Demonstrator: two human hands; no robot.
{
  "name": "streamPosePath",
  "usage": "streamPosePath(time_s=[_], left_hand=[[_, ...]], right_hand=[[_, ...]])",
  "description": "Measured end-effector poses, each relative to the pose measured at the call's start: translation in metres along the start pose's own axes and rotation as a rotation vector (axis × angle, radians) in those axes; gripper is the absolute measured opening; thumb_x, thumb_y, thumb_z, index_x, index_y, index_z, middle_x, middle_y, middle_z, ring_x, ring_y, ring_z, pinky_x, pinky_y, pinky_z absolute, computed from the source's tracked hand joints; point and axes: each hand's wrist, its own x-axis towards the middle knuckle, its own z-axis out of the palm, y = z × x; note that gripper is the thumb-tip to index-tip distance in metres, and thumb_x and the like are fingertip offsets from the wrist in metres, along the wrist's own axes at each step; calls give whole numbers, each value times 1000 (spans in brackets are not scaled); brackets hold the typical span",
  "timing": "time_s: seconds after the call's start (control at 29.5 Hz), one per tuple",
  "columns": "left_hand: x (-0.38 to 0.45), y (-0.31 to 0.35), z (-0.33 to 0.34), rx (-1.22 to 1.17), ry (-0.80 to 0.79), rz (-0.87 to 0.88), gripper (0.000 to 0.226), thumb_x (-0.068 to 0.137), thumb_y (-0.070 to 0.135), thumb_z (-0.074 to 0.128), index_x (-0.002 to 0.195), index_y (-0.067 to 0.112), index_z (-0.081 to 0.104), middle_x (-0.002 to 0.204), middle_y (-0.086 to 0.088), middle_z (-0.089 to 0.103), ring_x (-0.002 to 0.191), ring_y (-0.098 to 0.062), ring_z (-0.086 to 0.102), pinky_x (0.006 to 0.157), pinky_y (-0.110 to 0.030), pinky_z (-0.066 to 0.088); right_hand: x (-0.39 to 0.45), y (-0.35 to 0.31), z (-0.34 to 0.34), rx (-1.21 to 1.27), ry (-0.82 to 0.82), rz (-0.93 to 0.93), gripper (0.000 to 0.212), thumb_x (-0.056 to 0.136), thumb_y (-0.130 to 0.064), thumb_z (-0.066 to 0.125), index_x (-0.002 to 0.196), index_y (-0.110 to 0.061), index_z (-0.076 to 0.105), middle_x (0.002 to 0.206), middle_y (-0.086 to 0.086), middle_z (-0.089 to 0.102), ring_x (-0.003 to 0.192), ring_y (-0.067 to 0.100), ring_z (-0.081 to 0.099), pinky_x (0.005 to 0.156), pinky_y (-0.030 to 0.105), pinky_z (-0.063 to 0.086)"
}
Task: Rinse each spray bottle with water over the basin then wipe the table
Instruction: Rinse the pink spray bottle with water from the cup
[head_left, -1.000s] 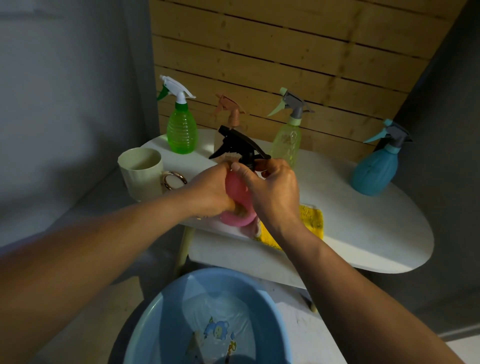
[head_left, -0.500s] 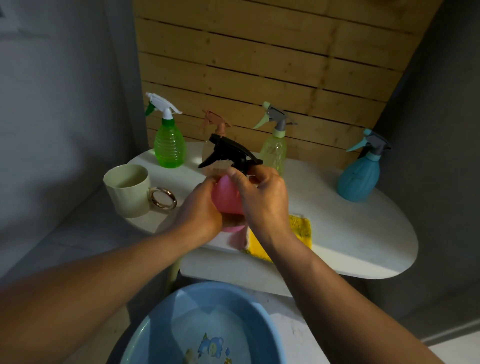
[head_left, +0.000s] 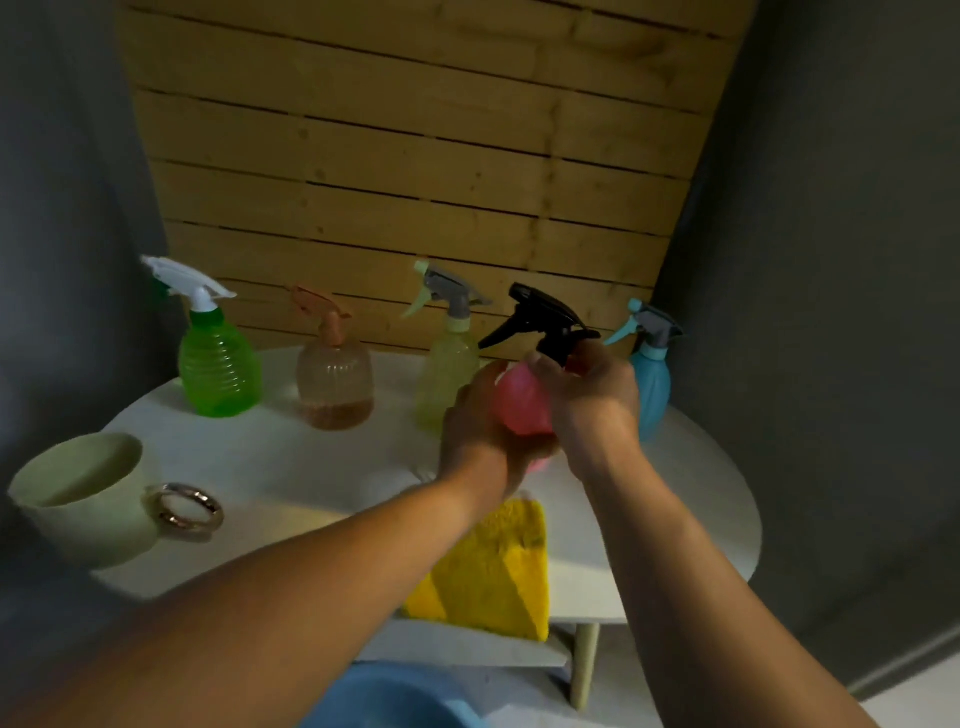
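The left hand (head_left: 483, 431) cupped the pink bottle (head_left: 521, 402) by its belly above the tabletop (head_left: 311, 467), towards its right end, while the right hand (head_left: 592, 395) pinched the neck under the black sprayer (head_left: 540, 319), probably to unscrew it. Four more bottles lined the far edge, the blue one (head_left: 652, 384) just beside the right hand. A yellow cloth (head_left: 493, 571) overhung the near edge above the basin (head_left: 395, 699); a cup (head_left: 88, 499) sat at the left end

Translucent glossy plastic pink spray bottle (head_left: 519, 402), knotty wooden slat wall (head_left: 415, 156), matt white table (head_left: 291, 457).
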Motion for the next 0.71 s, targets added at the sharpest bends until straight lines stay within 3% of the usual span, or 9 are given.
streamPosePath(time_s=[0.07, 0.14, 0.24, 0.44, 0.54, 0.58, 0.64, 0.71], left_hand=[[12, 1, 14, -86, -8, -35, 101, 61, 29, 93, 147, 29, 39, 130, 0, 62, 120, -25, 61, 103, -47, 52], [21, 1, 28, -270, -20, -86, 79, 66, 15, 92, 130, 29, 49, 110, 2, 66, 107, -27, 65, 91, -46, 58], [36, -4, 38, -212, -45, -16, 44, 72, 8, 89, 100, 30, 63, 94, 2, 73, 93, -24, 70, 72, -30, 53], [49, -9, 49, -195, -64, -11, 30, 83, 12, 80, 101, 31, 66, 94, 5, 74, 90, -15, 70, 73, -27, 50], [58, -4, 53, -356, -105, -76, 26, 72, 28, 77, 95, 27, 66, 85, 5, 71, 85, -19, 65, 76, -32, 48], [57, 0, 52, -361, -92, -80, 23, 73, 28, 73, 94, 23, 66, 80, 4, 71, 81, -19, 65, 73, -30, 49], [56, 3, 51, -202, -59, 7, 8, 96, 18, 61, 97, 10, 64, 68, 2, 71, 66, -14, 69, 58, -23, 52], [57, -6, 52, -183, -90, 56, 21, 109, 10, 41, 103, 3, 59, 62, 1, 70, 56, -7, 68, 49, -19, 51]], right_hand=[[18, 10, 0, 29, 38, 21, 17, 89, -37, 75, 99, -28, 65, 97, -6, 65, 98, 21, 64, 89, 44, 58], [29, 20, 2, 64, 57, -8, 14, 91, -31, 74, 101, -25, 65, 93, -8, 62, 96, 18, 62, 88, 40, 57], [44, 34, 6, 94, 58, -13, 12, 92, -28, 73, 96, -28, 62, 85, -15, 60, 92, 17, 62, 87, 41, 57], [67, 44, 10, 73, 59, 17, 15, 93, -29, 71, 107, -24, 68, 81, -16, 58, 81, 10, 58, 84, 39, 58], [76, 49, 12, 69, 70, 28, 17, 92, -29, 71, 108, -22, 69, 81, -16, 59, 80, 10, 59, 83, 41, 58], [78, 50, 13, 70, 75, 32, 17, 92, -29, 72, 107, -22, 69, 81, -15, 61, 81, 11, 60, 82, 42, 58], [80, 51, 14, 61, 86, 32, 19, 92, -31, 72, 109, -23, 69, 83, -13, 61, 83, 12, 61, 79, 40, 57], [83, 53, 14, 41, 101, 36, 20, 92, -33, 71, 110, -24, 67, 84, -14, 60, 81, 8, 59, 72, 32, 53]])
